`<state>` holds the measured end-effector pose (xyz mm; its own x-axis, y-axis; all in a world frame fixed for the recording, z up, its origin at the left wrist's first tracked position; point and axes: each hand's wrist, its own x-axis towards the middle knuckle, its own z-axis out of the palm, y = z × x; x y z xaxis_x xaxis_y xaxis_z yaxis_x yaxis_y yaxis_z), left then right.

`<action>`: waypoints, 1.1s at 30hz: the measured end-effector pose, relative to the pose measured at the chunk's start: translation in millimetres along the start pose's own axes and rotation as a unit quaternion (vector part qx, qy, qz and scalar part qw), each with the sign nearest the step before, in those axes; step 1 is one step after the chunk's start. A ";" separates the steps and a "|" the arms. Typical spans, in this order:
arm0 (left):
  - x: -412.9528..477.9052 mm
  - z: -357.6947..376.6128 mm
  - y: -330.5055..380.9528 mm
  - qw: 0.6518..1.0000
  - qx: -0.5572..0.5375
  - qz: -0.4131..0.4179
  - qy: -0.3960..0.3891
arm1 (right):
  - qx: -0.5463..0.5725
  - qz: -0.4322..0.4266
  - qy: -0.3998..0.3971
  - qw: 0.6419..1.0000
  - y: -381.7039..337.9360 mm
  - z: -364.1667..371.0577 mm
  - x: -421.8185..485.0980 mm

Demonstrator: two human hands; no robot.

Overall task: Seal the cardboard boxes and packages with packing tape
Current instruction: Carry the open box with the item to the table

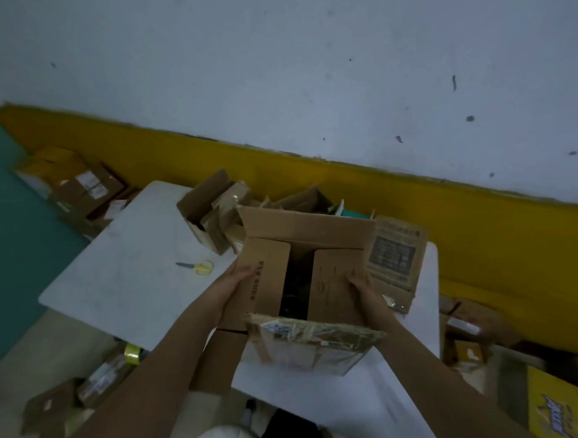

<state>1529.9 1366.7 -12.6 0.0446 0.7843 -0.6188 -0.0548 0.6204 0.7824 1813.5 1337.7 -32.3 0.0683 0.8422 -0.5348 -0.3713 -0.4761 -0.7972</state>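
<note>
- Box (327, 283) sits centre frame on the table (133, 258); my left hand (240, 280) and right hand (363, 286) lie flat on its two inner flaps (270, 269), fingers straight, gripping nothing.
- I'd press both flaps level, then fold the outer ones over (tape (133, 353) waits at lower left).

**Brown board, white top, yellow stripe**

My brown cardboard box (270, 279) has black printed lettering on its left flap. Its near flap shines with clear tape over a blue-and-white label. The surface (133, 258) is plain white. The small scissors (202, 267) have yellow handles and grey blades. The flattened brown cardboard sheet (393, 254) bears a dark grey printed panel. The pale grey wall (307, 69) is flecked with dark spots, with a mustard-yellow band (278, 166) along its foot.
</note>
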 end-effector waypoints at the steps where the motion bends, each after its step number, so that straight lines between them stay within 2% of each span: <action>1: 3.5 -2.2 0.7 1.000 0.002 0.002 -0.001 | 0.001 0.001 -0.004 1.000 0.0 2.0 4.9; 5: 15.9 -13.3 2.1 1.000 -0.005 -0.006 -0.002 | 0.011 0.021 -0.014 1.000 1.1 11.4 19.4; 11: 45.7 -26.9 16.6 0.999 0.000 -0.027 -0.020 | 0.018 -0.001 0.005 1.000 8.3 26.0 39.2; 17: 87.1 -45.4 31.2 0.998 0.024 -0.031 -0.046 | -0.018 -0.039 0.047 0.998 17.7 45.8 58.3; 24: 133.8 -75.2 54.1 0.994 0.071 -0.033 -0.078 | -0.068 -0.047 0.143 0.986 31.3 75.3 77.7; 30: 134.1 -80.4 54.6 0.990 0.107 0.020 -0.094 | -0.210 -0.054 0.206 0.954 25.4 92.9 65.3; 33: 128.5 -86.8 55.9 0.985 0.132 0.033 -0.104 | -0.279 -0.059 0.186 0.940 12.6 94.5 54.3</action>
<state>1446.0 1502.2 -54.4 0.2537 0.7884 -0.5604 0.1962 0.5253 0.8280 1725.1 1401.3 -44.9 0.4368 0.7996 -0.4121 0.1964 -0.5319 -0.8237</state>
